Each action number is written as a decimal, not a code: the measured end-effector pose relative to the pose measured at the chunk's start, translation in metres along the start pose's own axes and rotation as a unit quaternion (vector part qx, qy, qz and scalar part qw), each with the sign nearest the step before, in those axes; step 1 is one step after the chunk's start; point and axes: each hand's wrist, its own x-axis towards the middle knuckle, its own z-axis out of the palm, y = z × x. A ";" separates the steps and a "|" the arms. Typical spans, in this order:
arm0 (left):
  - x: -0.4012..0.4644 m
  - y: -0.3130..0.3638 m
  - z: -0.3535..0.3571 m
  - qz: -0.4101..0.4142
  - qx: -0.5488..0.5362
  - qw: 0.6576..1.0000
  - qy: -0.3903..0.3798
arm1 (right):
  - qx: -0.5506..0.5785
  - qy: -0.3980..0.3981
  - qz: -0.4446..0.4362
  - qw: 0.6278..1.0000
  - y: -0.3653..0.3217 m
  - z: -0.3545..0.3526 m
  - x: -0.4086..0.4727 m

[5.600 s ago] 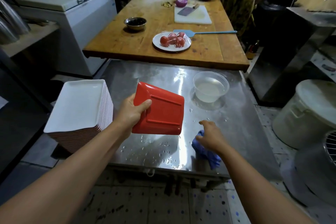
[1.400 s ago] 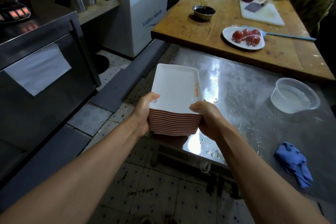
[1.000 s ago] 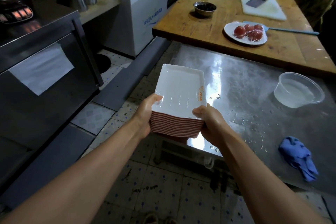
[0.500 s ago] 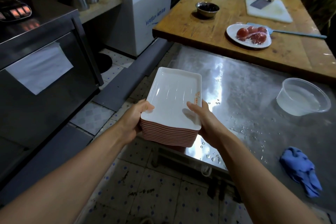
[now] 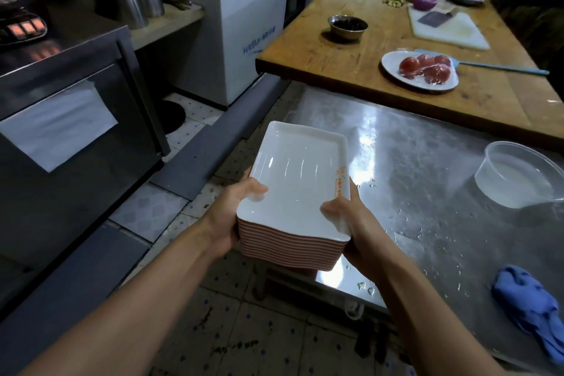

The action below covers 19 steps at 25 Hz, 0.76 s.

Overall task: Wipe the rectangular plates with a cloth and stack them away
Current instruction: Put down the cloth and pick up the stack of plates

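Both hands gripped a stack of rectangular plates (image 5: pixel 297 189), white on top with red edges showing down the near side. The left hand (image 5: pixel 230 217) clasped the stack's left near corner, thumb over the top plate's rim, fingers under and hidden. The right hand (image 5: pixel 349 217) clasped the right near corner the same way, thumb lying on the rim by an orange printed mark (text too small to read). The stack was at the left near edge of the steel surface (image 5: pixel 427 168), partly out over the tiled floor (image 5: pixel 244 333); could not tell whether its far end rested on the surface or was lifted clear. Top plate tilted slightly, long side running away from the person.

A blue cloth (image 5: pixel 531 302) lay crumpled on the surface at the near right, well apart from the stack. A clear plastic bowl (image 5: pixel 525 174) holding water sat farther back on the right. Water drops dotted the steel. Beyond it, a wooden surface (image 5: pixel 335 52) carried a white plate of tomatoes (image 5: pixel 419 70) under film, a small metal bowl (image 5: pixel 348 26) and a cutting board (image 5: pixel 448 30). A white chest freezer (image 5: pixel 244 24) stood at left.
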 end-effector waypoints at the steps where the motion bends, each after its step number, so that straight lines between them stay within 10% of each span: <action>1: -0.001 0.000 0.000 -0.001 0.000 1.000 -0.005 | 0.009 -0.001 0.000 1.000 0.000 0.000 -0.001; 19: -0.070 0.051 0.026 0.155 -0.012 0.987 0.035 | -0.012 -0.037 -0.032 0.999 -0.087 0.026 -0.019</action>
